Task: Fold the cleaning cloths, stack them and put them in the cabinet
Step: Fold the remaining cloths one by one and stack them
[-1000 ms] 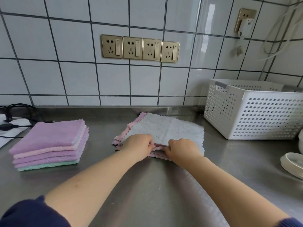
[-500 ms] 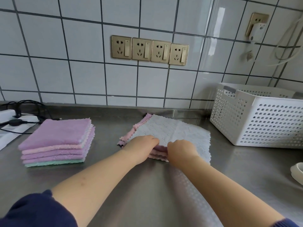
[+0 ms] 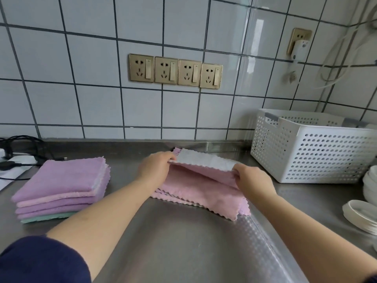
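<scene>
Fingers on both hands are pinching the near edge of the top cloth (image 3: 206, 162): left hand (image 3: 155, 167) on its left corner, right hand (image 3: 252, 177) on its right. A second ago that edge was flat near the counter's front; now it's lifted and swung toward the back wall, pink underside showing, so the first fold looks halfway done. Unfolded cloths (image 3: 195, 193) sit mid-counter under it. Folded stack (image 3: 61, 186) waits toward the left end, white basket (image 3: 314, 148) toward the right end. Cabinet isn't visible yet.
</scene>
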Tool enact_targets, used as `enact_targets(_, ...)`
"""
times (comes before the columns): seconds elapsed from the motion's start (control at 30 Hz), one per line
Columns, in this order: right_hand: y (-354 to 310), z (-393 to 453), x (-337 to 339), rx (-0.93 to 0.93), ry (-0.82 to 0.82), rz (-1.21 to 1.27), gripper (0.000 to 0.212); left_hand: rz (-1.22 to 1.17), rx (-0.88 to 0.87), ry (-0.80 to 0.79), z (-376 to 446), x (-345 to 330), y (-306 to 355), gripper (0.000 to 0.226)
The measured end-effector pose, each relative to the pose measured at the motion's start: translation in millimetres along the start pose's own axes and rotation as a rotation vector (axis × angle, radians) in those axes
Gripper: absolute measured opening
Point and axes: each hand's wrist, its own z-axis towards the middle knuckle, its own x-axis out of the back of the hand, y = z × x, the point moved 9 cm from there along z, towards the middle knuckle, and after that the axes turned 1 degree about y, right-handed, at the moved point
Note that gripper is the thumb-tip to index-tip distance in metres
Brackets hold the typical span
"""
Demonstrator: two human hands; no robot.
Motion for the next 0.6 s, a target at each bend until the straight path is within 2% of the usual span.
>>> enact_targets(0.13, -0.3, -6.2, 49.5, -0.001, 0.201, 0.258, 0.018, -0.098, -0.107, 0.168, -3.4, 58.6, 23.4, 0.028)
enact_targets(0.23, -6.2, -28.7, 62.9, 0.054, 0.195, 0.388, 0.016, -0.153, -0.162, 0.187, -26.3, 93.1, 24.8, 0.02)
enact_targets(0.33, -13.1, -54.6, 52.5, 0.104, 0.056, 0.438, 0.003, -0.167, -0.161, 0.11, -65.2, 111.8, 18.5, 0.014)
enact_targets(0.47, -21.8, -92.9, 22.5, 0.13, -0.229, 0.362, 0.029, -0.218, -0.033, -0.106, -119.8, 108.1, -4.6, 0.01)
enact_targets(0.6, -30.1, -126.3, 8.1, 0.135, -0.4, 0.265, 0.035, -0.183, 0.091, -0.281, -164.5, 96.1, -18.4, 0.007)
